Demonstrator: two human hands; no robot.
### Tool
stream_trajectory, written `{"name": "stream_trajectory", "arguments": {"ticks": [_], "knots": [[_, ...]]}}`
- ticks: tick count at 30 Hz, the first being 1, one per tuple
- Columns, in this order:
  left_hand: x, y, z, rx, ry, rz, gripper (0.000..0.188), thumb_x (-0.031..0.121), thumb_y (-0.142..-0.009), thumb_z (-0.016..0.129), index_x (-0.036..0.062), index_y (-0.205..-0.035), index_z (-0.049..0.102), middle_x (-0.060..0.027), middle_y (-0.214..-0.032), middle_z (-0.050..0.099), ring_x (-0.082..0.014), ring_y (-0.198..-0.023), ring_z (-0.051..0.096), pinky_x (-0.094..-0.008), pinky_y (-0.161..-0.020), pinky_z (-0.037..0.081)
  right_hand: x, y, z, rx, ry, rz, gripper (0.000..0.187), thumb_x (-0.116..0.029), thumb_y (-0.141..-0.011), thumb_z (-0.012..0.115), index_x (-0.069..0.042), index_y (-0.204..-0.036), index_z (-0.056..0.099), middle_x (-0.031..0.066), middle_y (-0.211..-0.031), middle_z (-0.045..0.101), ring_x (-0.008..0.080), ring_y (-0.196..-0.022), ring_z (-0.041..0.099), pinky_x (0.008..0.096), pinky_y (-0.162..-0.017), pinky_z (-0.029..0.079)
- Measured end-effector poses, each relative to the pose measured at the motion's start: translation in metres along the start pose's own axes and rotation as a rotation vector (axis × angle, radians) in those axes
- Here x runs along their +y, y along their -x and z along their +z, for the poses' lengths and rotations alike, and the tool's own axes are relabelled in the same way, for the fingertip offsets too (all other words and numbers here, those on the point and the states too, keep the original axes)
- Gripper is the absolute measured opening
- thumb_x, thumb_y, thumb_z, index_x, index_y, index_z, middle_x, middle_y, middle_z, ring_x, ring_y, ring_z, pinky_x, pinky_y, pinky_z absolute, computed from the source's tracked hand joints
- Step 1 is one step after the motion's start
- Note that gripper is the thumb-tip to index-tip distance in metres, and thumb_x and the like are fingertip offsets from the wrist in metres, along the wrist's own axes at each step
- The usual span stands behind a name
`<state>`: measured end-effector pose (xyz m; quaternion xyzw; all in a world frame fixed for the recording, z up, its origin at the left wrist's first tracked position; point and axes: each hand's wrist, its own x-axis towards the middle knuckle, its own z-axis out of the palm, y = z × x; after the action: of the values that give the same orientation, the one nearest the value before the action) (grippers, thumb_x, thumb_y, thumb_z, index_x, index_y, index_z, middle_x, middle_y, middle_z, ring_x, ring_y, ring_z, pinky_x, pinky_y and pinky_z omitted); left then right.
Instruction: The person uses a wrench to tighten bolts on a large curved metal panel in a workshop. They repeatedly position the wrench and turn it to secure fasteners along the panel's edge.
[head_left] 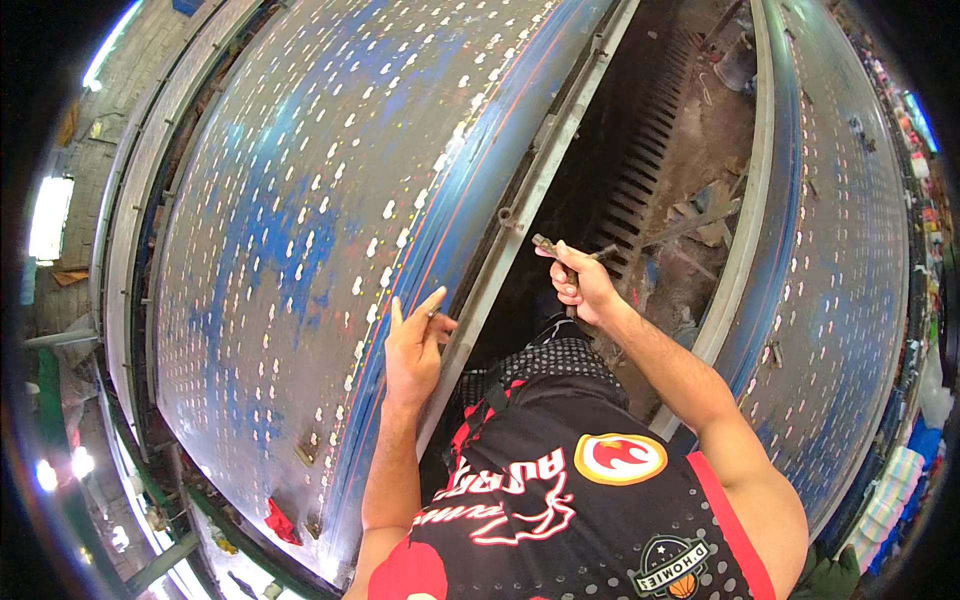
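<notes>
My right hand [582, 287] is closed round a dark metal hand tool [544, 244]. Its blunt end sticks out past the thumb, and a thin bar shows on the other side of the fist; its exact kind is unclear. My left hand [412, 350] is over the blue-striped edge of the long table [375, 200] on the left, some fingers stretched out. A small dark piece [433, 313], too small to name, sits between its fingers. The table's grey top carries rows of small pale printed marks and blue stains.
A metal rail [520, 205] with small knobs runs along the left table's edge. Between the tables lies a dark, dirty gap with a slotted strip [645, 160]. Another marked table [840, 300] stands to the right behind its own rail [745, 240]. A red scrap [282, 521] lies near the lower left.
</notes>
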<state>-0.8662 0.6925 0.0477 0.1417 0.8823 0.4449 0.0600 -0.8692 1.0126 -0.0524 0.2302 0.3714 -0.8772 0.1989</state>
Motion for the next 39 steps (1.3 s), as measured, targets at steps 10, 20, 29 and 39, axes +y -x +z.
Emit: {"name": "stream_trajectory", "arguments": {"ticks": [10,20,29,39], "knots": [[0.014,-0.101,0.055,0.044,0.200,-0.133,0.035,0.000,-0.108,0.057,0.0038,-0.141,0.069,-0.0073,-0.100,0.074,-0.0113,-0.075,0.059,-0.0302,-0.070,0.052,-0.040,-0.041,-0.029,-0.243,0.006,0.211,0.048,-0.042,-0.117,0.049,-0.002,-0.138,0.065,-0.0062,-0.070,0.045,0.0019,-0.050,0.032,0.0199,-0.042,0.026],[0.009,-0.135,0.080,0.025,0.065,0.056,0.029,0.002,-0.107,0.060,0.0007,-0.133,0.072,-0.0124,-0.113,0.069,-0.0239,-0.102,0.067,-0.0344,-0.090,0.053,-0.053,-0.047,-0.033,-0.206,0.041,0.305,0.049,-0.042,-0.116,0.051,-0.001,-0.138,0.065,-0.0065,-0.069,0.043,0.0016,-0.050,0.030,0.0191,-0.042,0.025],[0.009,-0.143,0.094,0.004,0.104,-0.027,0.028,0.005,-0.105,0.065,0.0015,-0.132,0.072,-0.0132,-0.120,0.070,-0.0259,-0.103,0.068,-0.0343,-0.091,0.054,-0.053,-0.059,-0.024,-0.261,-0.095,0.401,0.046,-0.040,-0.117,0.049,-0.002,-0.140,0.063,-0.0060,-0.068,0.043,0.0023,-0.049,0.029,0.0209,-0.042,0.024],[0.019,-0.147,0.101,-0.080,0.171,-0.184,0.031,0.001,-0.102,0.068,0.0044,-0.133,0.071,-0.0166,-0.122,0.078,-0.0260,-0.117,0.075,-0.0378,-0.097,0.058,-0.041,-0.058,-0.027,-0.149,0.452,-0.010,0.034,-0.031,-0.113,0.062,-0.005,-0.132,0.072,-0.0066,-0.070,0.053,0.0022,-0.055,0.041,0.0232,-0.047,0.031]]}}
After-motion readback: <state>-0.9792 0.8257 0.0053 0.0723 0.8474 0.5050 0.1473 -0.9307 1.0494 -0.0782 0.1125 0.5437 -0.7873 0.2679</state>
